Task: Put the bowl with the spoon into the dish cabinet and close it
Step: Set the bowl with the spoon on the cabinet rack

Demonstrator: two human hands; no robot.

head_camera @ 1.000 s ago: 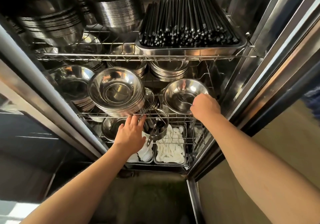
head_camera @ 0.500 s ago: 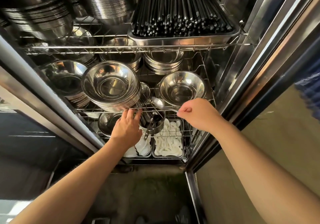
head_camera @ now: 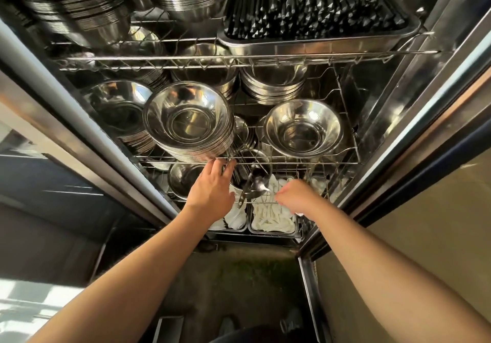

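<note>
Steel bowl [head_camera: 303,130]: shelved on the middle rack [head_camera: 292,162].
Spoon [head_camera: 259,183]: pinched in the closed right hand [head_camera: 296,196].
Left hand [head_camera: 211,188]: fingers spread, touching the rack.
Remaining: stow the spoon, close the cabinet.

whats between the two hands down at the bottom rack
In the head view, a metal spoon over a dark metal container lies between the left hand and the right hand.
</note>
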